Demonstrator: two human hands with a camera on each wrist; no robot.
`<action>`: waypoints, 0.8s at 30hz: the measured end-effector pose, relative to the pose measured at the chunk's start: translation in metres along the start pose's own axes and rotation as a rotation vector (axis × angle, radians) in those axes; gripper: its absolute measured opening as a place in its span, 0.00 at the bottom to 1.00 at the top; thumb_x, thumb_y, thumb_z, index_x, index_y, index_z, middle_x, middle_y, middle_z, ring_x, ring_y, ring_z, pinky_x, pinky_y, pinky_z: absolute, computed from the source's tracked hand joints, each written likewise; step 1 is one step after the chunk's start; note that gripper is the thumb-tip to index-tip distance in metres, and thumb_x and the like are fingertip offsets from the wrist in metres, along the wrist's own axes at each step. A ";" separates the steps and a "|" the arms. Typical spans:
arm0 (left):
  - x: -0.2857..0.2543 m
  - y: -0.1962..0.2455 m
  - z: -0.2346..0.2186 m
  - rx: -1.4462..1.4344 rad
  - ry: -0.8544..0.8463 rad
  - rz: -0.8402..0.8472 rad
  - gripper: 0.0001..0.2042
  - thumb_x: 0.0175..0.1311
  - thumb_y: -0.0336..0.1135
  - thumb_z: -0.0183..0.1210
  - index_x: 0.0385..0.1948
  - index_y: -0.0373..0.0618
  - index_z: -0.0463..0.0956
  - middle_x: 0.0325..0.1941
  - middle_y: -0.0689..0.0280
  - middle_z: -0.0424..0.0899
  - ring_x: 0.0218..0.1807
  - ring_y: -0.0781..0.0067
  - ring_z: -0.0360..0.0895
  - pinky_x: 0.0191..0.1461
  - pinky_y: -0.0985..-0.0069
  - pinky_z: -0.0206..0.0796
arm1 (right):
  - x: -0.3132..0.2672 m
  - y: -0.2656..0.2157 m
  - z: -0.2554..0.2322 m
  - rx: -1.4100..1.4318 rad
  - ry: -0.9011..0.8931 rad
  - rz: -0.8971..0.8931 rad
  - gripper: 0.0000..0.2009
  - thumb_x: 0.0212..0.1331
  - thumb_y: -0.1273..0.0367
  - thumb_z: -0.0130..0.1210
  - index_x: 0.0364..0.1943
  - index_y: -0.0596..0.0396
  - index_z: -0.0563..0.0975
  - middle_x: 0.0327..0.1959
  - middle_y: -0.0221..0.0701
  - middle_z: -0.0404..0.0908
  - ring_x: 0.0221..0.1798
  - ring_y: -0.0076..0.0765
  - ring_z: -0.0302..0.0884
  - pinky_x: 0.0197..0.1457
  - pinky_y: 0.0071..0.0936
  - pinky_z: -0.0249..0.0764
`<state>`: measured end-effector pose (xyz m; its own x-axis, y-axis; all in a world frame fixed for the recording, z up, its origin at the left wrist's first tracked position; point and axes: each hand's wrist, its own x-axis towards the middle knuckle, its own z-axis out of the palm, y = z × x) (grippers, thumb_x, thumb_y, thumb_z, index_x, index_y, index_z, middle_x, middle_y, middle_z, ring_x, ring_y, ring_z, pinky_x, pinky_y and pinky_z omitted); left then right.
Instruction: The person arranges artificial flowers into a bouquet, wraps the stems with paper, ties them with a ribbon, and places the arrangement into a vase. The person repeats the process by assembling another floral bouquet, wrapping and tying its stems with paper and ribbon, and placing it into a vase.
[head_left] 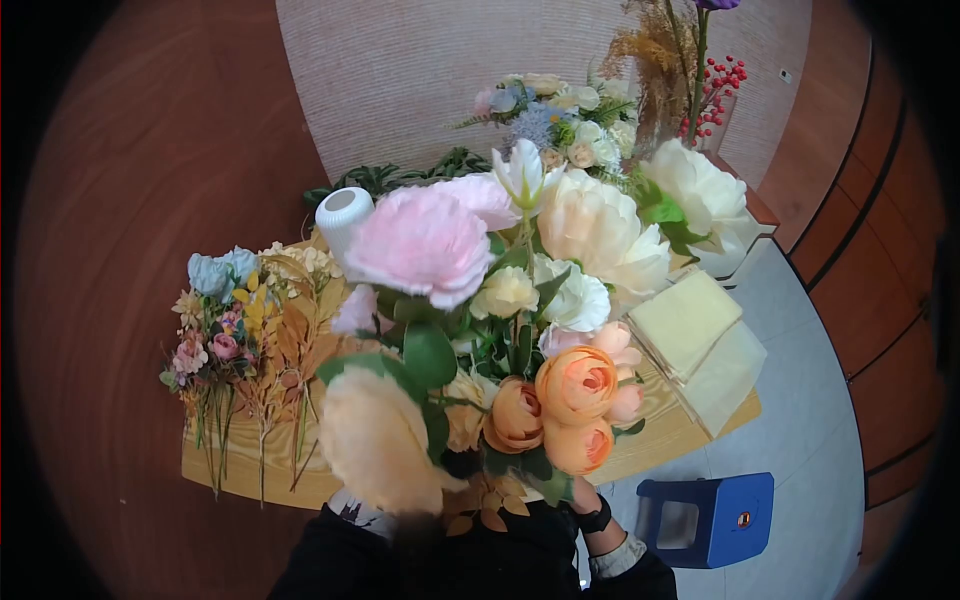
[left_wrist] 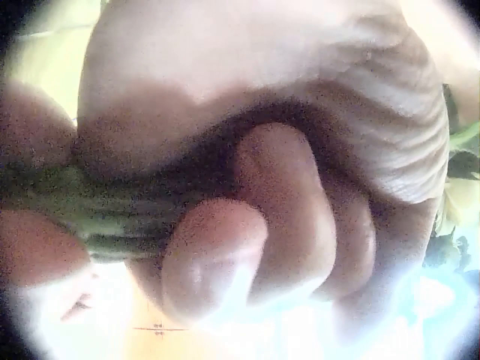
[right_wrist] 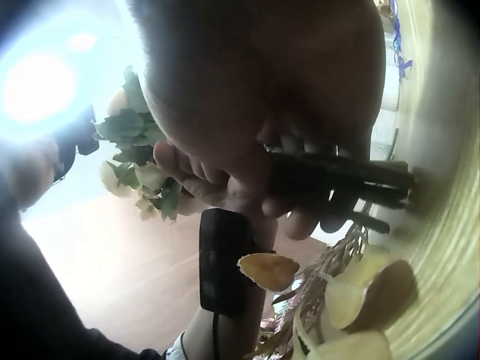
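Observation:
A large mixed bouquet fills the centre of the head view, with a pink peony (head_left: 425, 245), orange roses (head_left: 577, 385) and a blurred peach bloom (head_left: 375, 440) closest to the camera. Green stems (left_wrist: 112, 217) run sideways in the left wrist view, and my left hand (left_wrist: 285, 172) has its fingers curled round them. My right hand (right_wrist: 262, 82) grips the same stem bundle (right_wrist: 337, 176), its cut ends jutting out to the right in the right wrist view. In the head view the blooms hide my left hand; part of my right hand (head_left: 584, 496) shows below them.
Loose flower stems (head_left: 215, 400) and dried leaf sprays (head_left: 295, 345) lie on the wooden table (head_left: 300, 487) at left. A white vase (head_left: 344, 225) stands behind them. Folded pale wrapping sheets (head_left: 690, 325) rest at right, above a blue stool (head_left: 735, 520). Another arrangement (head_left: 560, 125) stands behind.

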<state>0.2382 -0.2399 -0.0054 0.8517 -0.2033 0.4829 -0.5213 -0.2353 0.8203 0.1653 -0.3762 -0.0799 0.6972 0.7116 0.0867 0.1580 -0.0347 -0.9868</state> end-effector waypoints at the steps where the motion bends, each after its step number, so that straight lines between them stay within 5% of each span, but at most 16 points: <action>1: -0.007 0.000 -0.003 -0.013 -0.009 -0.006 0.09 0.47 0.35 0.54 0.30 0.45 0.70 0.24 0.63 0.69 0.27 0.64 0.65 0.35 0.66 0.61 | 0.001 -0.001 0.000 -0.009 0.015 0.064 0.16 0.52 0.74 0.52 0.48 0.58 0.69 0.47 0.39 0.72 0.48 0.36 0.70 0.51 0.28 0.67; 7: -0.025 0.001 -0.007 -0.100 -0.098 -0.008 0.10 0.48 0.35 0.54 0.32 0.45 0.70 0.24 0.64 0.69 0.27 0.65 0.65 0.35 0.67 0.61 | 0.006 -0.011 -0.001 -0.068 0.150 0.436 0.14 0.56 0.68 0.49 0.46 0.58 0.70 0.44 0.48 0.73 0.45 0.45 0.72 0.47 0.33 0.68; 8: -0.022 0.001 -0.006 -0.114 -0.118 -0.005 0.10 0.48 0.35 0.54 0.32 0.45 0.70 0.24 0.64 0.69 0.27 0.66 0.65 0.35 0.67 0.61 | 0.008 -0.011 0.001 -0.069 0.166 0.430 0.14 0.56 0.68 0.49 0.46 0.58 0.70 0.44 0.48 0.73 0.45 0.45 0.72 0.47 0.33 0.68; 10: -0.009 0.002 0.004 -0.141 -0.160 -0.003 0.10 0.48 0.35 0.54 0.32 0.45 0.70 0.24 0.64 0.69 0.27 0.66 0.65 0.35 0.67 0.61 | 0.013 -0.002 0.006 -0.256 0.324 -0.070 0.15 0.57 0.63 0.46 0.43 0.59 0.70 0.41 0.54 0.71 0.42 0.47 0.72 0.45 0.36 0.67; 12: -0.014 0.002 0.010 -0.171 -0.191 -0.006 0.10 0.48 0.35 0.54 0.33 0.45 0.70 0.24 0.65 0.69 0.27 0.66 0.65 0.36 0.68 0.61 | 0.006 0.022 0.006 -0.385 0.313 -0.065 0.14 0.58 0.63 0.47 0.43 0.58 0.70 0.39 0.49 0.74 0.42 0.44 0.73 0.44 0.34 0.67; 14: -0.034 0.001 0.019 -0.200 -0.215 -0.003 0.10 0.49 0.35 0.54 0.33 0.45 0.70 0.23 0.65 0.69 0.27 0.67 0.65 0.36 0.68 0.61 | -0.014 0.046 0.008 0.175 0.165 0.032 0.13 0.57 0.65 0.50 0.43 0.58 0.71 0.38 0.38 0.75 0.41 0.40 0.73 0.45 0.33 0.68; 15: -0.051 -0.001 0.018 -0.214 -0.226 -0.003 0.10 0.49 0.34 0.54 0.33 0.45 0.70 0.23 0.65 0.69 0.27 0.67 0.65 0.36 0.68 0.61 | -0.023 0.093 0.004 0.168 0.171 0.028 0.13 0.57 0.65 0.50 0.43 0.58 0.71 0.38 0.38 0.75 0.41 0.40 0.73 0.45 0.33 0.68; 17: -0.074 -0.004 0.015 -0.240 -0.248 -0.008 0.10 0.49 0.34 0.54 0.34 0.45 0.69 0.23 0.65 0.69 0.27 0.67 0.65 0.36 0.68 0.61 | -0.035 0.188 -0.002 -0.325 -0.044 0.094 0.24 0.59 0.60 0.49 0.57 0.48 0.58 0.53 0.38 0.67 0.47 0.40 0.71 0.50 0.29 0.68; 18: -0.080 -0.004 0.014 -0.251 -0.257 -0.014 0.10 0.49 0.34 0.54 0.34 0.44 0.69 0.23 0.65 0.69 0.27 0.68 0.65 0.36 0.68 0.62 | -0.037 0.195 -0.002 -0.569 -0.156 0.128 0.30 0.60 0.57 0.48 0.65 0.44 0.52 0.60 0.37 0.62 0.50 0.41 0.69 0.52 0.27 0.68; 24: -0.103 -0.010 0.010 -0.316 -0.287 -0.051 0.11 0.50 0.34 0.54 0.35 0.44 0.69 0.23 0.66 0.69 0.27 0.69 0.66 0.37 0.69 0.62 | -0.047 0.232 -0.010 -0.554 -0.116 0.068 0.28 0.60 0.58 0.48 0.63 0.45 0.54 0.57 0.37 0.64 0.49 0.40 0.70 0.51 0.27 0.68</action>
<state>0.1549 -0.2261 -0.0661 0.8032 -0.4660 0.3712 -0.3989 0.0420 0.9160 0.1761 -0.4246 -0.3111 0.6422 0.7663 -0.0210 0.4804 -0.4236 -0.7680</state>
